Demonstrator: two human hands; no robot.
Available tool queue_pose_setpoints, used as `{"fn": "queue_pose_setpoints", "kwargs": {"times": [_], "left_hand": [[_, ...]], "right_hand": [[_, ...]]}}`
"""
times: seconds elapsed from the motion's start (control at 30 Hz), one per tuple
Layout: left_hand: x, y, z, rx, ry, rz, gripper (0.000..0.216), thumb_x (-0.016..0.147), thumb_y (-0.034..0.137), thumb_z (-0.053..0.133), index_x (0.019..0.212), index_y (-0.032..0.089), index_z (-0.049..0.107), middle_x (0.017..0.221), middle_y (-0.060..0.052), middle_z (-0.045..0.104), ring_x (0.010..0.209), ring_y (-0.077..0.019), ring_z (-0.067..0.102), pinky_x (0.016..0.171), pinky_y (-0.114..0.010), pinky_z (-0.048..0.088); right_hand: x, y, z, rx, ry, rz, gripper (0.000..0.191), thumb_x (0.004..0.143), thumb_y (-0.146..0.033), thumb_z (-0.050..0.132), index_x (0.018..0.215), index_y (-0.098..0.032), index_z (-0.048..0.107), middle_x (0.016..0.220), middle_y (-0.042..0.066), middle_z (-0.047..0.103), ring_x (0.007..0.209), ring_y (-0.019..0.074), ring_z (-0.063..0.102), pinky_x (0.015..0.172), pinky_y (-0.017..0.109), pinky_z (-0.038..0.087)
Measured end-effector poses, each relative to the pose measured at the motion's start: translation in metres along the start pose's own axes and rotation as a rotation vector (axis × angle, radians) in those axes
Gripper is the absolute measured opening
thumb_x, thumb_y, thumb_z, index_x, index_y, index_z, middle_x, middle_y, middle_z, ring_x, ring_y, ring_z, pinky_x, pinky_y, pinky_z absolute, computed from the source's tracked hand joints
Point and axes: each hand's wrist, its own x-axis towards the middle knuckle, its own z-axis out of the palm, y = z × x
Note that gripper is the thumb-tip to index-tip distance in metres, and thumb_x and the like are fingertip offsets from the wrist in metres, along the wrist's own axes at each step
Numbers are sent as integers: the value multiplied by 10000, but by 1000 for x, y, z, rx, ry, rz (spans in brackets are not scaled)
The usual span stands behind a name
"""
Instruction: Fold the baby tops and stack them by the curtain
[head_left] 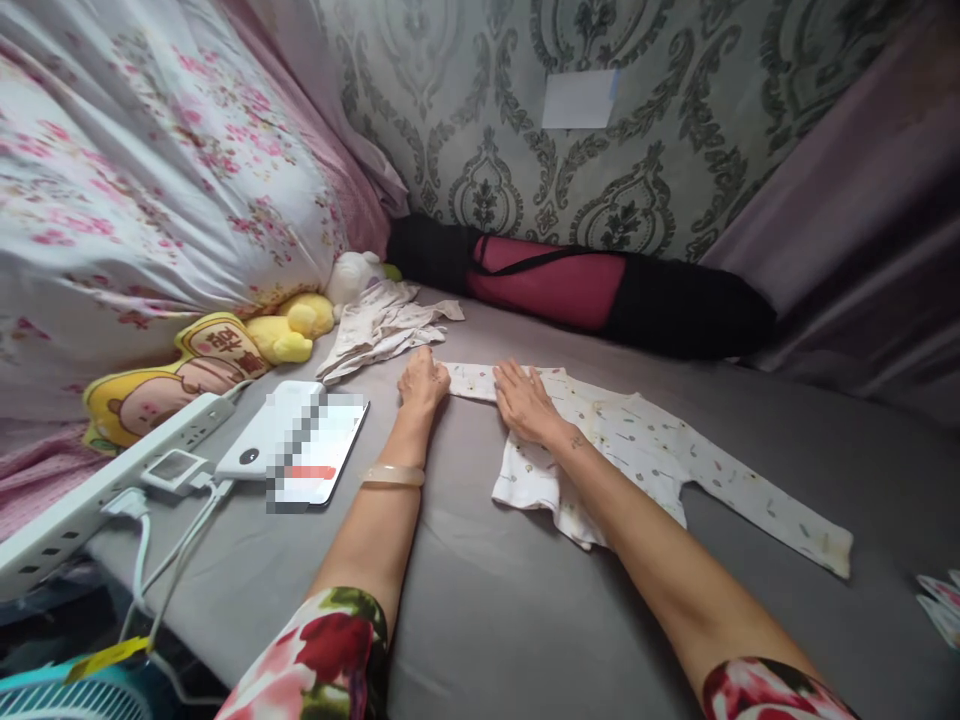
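Note:
A small white long-sleeved shirt (630,440) with a scattered print lies spread on the grey sheet. My left hand (424,383) is closed on the cuff end of its left sleeve. On the same sleeve, nearer the shoulder, my right hand (525,400) rests flat with fingers stretched out. The other sleeve reaches out to the right, and my right forearm hides part of the shirt's body. Beyond my left hand lies a crumpled light printed cloth (394,325).
A black and dark pink long bag (551,285) lies along the wall. On the left are a power strip (112,490), a white power bank (274,430), a partly blurred tablet (341,450), cables and plush toys (289,330). A teal fan (75,690) stands at lower left.

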Motion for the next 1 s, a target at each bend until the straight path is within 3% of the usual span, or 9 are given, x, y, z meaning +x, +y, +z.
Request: {"fn": "queue_pose_setpoints", "kwargs": {"times": [0.1, 0.2, 0.37, 0.53, 0.67, 0.8, 1.0], "left_hand": [[1, -1, 1, 7, -1, 34, 425, 910, 178, 419, 1329, 208, 487, 1198, -143, 621, 1098, -283, 613, 887, -390, 475], [3, -4, 4, 43, -25, 81, 419, 938, 199, 384, 1334, 263, 506, 1185, -125, 603, 1067, -275, 619, 861, -383, 482], [6, -8, 6, 95, -86, 82, 345, 960, 254, 373, 1181, 298, 635, 1149, -105, 576, 998, -258, 631, 816, -359, 486], [6, -9, 6, 92, -76, 63, 356, 963, 268, 370, 1183, 302, 648, 1139, -108, 574, 994, -257, 621, 809, -351, 480], [7, -10, 6, 68, -82, 53, 361, 957, 259, 375, 1184, 305, 651, 1141, -107, 574, 995, -260, 611, 810, -356, 479], [7, -8, 5, 58, -80, 31, 355, 949, 256, 386, 1180, 301, 653, 1144, -108, 573, 1001, -266, 606, 820, -370, 478], [4, -5, 3, 79, -48, 20, 351, 953, 272, 372, 1140, 231, 666, 1157, -153, 556, 1027, -301, 582, 845, -401, 470]], "right_hand": [[7, -13, 1, 68, -121, -179, 603, 970, -312, 209, 1527, -90, 269, 1600, 75, 221, 1483, 190, 121, 1206, 402, 59], [15, -22, 6, 91, -192, -216, 625, 969, -335, 190, 1543, -92, 216, 1611, 65, 178, 1485, 185, 108, 1208, 386, 69], [21, -23, 12, 73, -192, -101, 641, 980, -366, 147, 1546, -68, 185, 1619, 81, 130, 1488, 189, 84, 1207, 375, 46], [21, -9, 6, 54, -209, 36, 640, 993, -397, 121, 1547, -82, 186, 1620, 71, 122, 1489, 193, 66, 1204, 407, 35], [16, 14, 4, 17, -171, 139, 631, 1003, -407, 131, 1545, -91, 195, 1618, 76, 137, 1488, 200, 78, 1200, 427, 42], [9, 30, 7, 0, -91, 137, 598, 1013, -392, 136, 1540, -127, 231, 1614, 62, 175, 1486, 182, 86, 1198, 405, 51], [3, 28, 13, 6, 82, 162, 549, 994, -396, 300, 1458, -121, 399, 1584, 119, 266, 1458, 236, 192, 1182, 374, 133]]}}
